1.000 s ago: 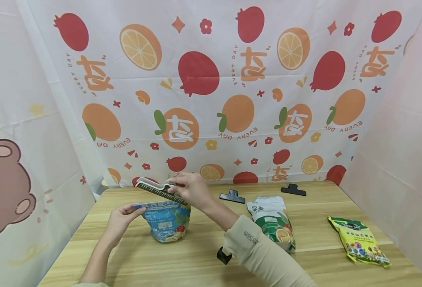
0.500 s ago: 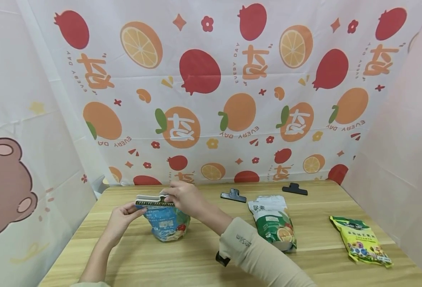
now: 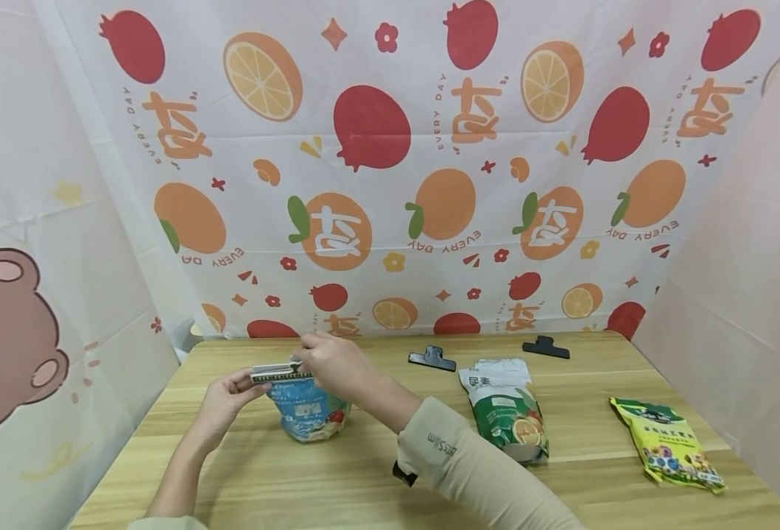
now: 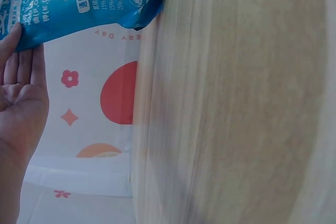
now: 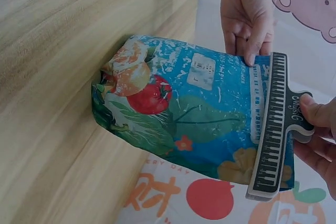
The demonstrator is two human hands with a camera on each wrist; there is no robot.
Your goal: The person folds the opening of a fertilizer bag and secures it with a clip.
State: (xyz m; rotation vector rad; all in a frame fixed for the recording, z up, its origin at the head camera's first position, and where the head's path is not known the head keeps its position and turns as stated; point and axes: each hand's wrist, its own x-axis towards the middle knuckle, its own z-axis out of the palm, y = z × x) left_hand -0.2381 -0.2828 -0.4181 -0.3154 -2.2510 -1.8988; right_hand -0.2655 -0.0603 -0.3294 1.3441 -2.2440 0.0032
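A blue plastic bag (image 3: 308,412) printed with vegetables stands on the table, its top edge raised. My left hand (image 3: 220,405) pinches the top left corner between thumb and fingers, seen also in the left wrist view with the bag (image 4: 94,3). My right hand (image 3: 339,368) grips the handle of a wide bag clip (image 5: 273,129) with a piano-key pattern. In the right wrist view the clip lies across the bag's top, with a strip of bag showing past it. Whether its jaws bear fully on the plastic I cannot tell.
Two black clips (image 3: 432,358) lie at the back of the wooden table (image 3: 283,486). A white-and-green bag (image 3: 505,416) sits right of centre, and a yellow bag (image 3: 671,445) lies farther right. Some black object (image 3: 403,475) is partly hidden by the right sleeve. Printed cloth hangs around the table.
The clip has come down and left from a tilted position above the bag and levelled across its top edge. My left hand keeps its pinch on the corner.
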